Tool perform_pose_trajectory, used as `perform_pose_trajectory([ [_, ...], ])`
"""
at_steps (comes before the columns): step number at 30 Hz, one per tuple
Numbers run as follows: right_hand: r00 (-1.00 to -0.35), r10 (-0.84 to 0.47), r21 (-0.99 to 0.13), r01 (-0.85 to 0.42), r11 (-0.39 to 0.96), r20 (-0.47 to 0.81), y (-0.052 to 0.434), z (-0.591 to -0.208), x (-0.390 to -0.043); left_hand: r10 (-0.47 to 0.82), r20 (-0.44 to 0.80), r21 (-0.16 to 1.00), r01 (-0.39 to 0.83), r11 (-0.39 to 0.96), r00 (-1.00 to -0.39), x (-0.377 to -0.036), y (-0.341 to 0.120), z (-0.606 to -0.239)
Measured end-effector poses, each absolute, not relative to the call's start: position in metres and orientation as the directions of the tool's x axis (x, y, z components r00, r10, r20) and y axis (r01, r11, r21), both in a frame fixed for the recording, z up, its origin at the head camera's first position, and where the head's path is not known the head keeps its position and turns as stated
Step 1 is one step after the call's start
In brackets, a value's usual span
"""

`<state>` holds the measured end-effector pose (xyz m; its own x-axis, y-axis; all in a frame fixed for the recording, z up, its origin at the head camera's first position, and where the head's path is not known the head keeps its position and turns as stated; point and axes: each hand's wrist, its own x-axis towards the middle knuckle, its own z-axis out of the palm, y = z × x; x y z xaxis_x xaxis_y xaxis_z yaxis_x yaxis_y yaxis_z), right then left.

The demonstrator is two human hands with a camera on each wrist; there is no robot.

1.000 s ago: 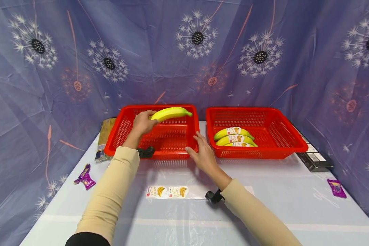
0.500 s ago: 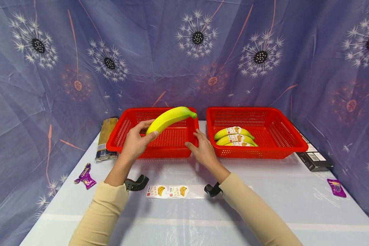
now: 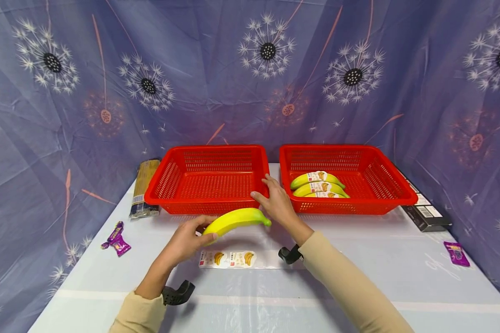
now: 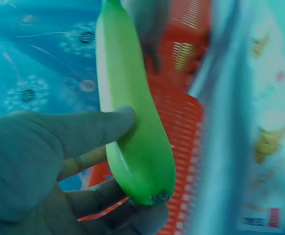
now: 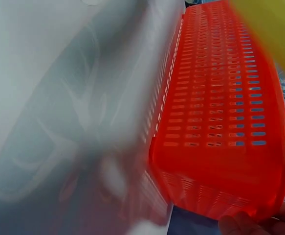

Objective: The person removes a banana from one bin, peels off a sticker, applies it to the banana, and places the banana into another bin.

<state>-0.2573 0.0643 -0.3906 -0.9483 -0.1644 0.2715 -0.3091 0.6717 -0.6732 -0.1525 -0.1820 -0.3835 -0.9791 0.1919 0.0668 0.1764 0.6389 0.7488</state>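
Note:
My left hand (image 3: 187,240) holds a yellow banana (image 3: 235,219) by one end, just above the table in front of the left red basket (image 3: 208,202). In the left wrist view the thumb (image 4: 110,125) lies across the banana (image 4: 132,88), with fingers curled beneath its dark tip. The right hand (image 3: 280,206) grips the left basket's front right corner; in the right wrist view its fingertips (image 5: 240,225) are at the rim of that basket (image 5: 220,169). A white strip bearing two banana stickers (image 3: 243,259) lies below the held banana.
Several bananas (image 3: 316,188) with stickers lie in the right red basket (image 3: 358,203). A gold packet (image 3: 145,187) sits left of the baskets, a black box (image 3: 427,215) to the right. Purple wrapped sweets (image 3: 116,240) lie at the left, another purple packet (image 3: 456,255) at the right.
My left hand has drawn the banana out from over the left basket, toward me and down to the table's front side. The left basket shifted slightly; the right hand stays at its corner.

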Motion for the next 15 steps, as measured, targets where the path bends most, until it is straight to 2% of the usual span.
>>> perform_pose_trajectory([
  [8, -0.948, -0.178, -0.683, -0.314, 0.659, 0.264, 0.066, -0.390, -0.258, 0.177, 0.098, 0.531, 0.202, 0.823, -0.979, -0.164, -0.156, -0.410],
  [15, -0.954, -0.177, -0.692, -0.297, 0.658, 0.241, 0.067, -0.390, -0.257, 0.247, 0.108, 0.496, 0.267, 0.826, -0.963, -0.176, -0.127, -0.417],
])
